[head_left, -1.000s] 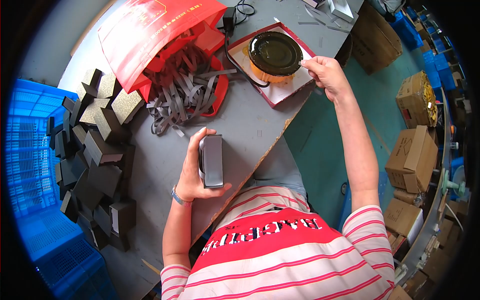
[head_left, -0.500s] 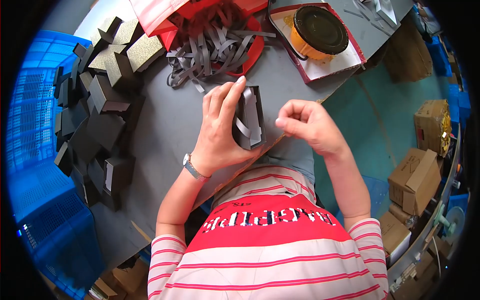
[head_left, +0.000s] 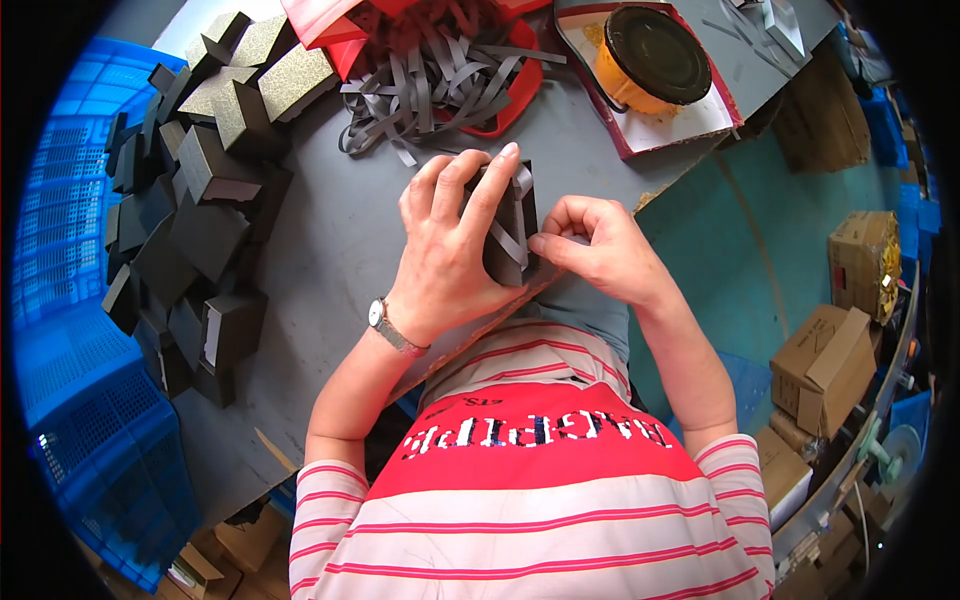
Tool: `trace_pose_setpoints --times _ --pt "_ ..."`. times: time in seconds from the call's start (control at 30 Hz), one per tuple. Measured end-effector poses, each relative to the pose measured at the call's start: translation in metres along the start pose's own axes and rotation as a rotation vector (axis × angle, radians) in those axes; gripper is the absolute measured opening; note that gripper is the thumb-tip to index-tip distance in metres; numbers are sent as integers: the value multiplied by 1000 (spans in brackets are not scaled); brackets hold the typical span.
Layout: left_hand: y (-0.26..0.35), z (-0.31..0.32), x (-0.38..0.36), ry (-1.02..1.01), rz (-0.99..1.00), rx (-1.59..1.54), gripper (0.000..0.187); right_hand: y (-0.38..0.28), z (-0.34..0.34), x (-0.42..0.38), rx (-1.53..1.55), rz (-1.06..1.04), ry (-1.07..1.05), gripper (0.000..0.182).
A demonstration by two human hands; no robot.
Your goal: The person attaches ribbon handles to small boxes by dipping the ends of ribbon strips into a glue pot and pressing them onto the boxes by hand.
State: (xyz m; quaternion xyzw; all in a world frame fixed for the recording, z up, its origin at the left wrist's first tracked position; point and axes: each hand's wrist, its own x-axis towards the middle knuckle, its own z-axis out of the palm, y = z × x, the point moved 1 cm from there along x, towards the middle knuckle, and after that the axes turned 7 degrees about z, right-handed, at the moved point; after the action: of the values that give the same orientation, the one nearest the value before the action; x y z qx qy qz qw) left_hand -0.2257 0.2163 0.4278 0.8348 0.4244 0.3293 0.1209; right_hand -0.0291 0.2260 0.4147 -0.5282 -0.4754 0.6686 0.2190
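My left hand (head_left: pixel 445 245) is wrapped round a small dark box (head_left: pixel 516 212), with fingers at its far end and the thumb at its near end. A grey ribbon (head_left: pixel 508 243) crosses the box's open side at a slant. My right hand (head_left: pixel 610 252) is at the box's right edge, thumb and forefinger pinched together. The thumb tip appears to touch that edge; anything between the fingers is too small to make out. Beyond the box lies a tangle of loose grey ribbons (head_left: pixel 420 95), partly in a red bag (head_left: pixel 318 22).
Several dark boxes (head_left: pixel 205 240) are heaped on the grey table (head_left: pixel 330 290) at left, beside a blue crate (head_left: pixel 70 200). An orange tub with a black lid (head_left: pixel 657 55) stands in a red-rimmed tray (head_left: pixel 640 143). Cardboard boxes (head_left: pixel 822 370) stand at right.
My right hand has moved left, up to the box's edge. My left hand has turned the box slightly, and the ribbon now lies more slanted across it. The camera view has shifted a little.
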Motion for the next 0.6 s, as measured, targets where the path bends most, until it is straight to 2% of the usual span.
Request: trace_pose_setpoints --times 0.33,0.4,0.43,0.5,0.6 --pt "2 3 0 -16 15 33 104 -2 5 -3 -158 15 99 27" --pt "2 6 -1 18 13 -6 94 -2 6 -3 -224 -47 133 26" --pt "2 6 -1 15 15 -8 94 -4 7 -5 -221 -45 135 26" --pt "3 6 -2 8 27 12 93 -9 9 -7 -351 -101 162 15" --pt "1 9 -4 16 33 44 93 -10 16 -9 -514 -211 254 14"
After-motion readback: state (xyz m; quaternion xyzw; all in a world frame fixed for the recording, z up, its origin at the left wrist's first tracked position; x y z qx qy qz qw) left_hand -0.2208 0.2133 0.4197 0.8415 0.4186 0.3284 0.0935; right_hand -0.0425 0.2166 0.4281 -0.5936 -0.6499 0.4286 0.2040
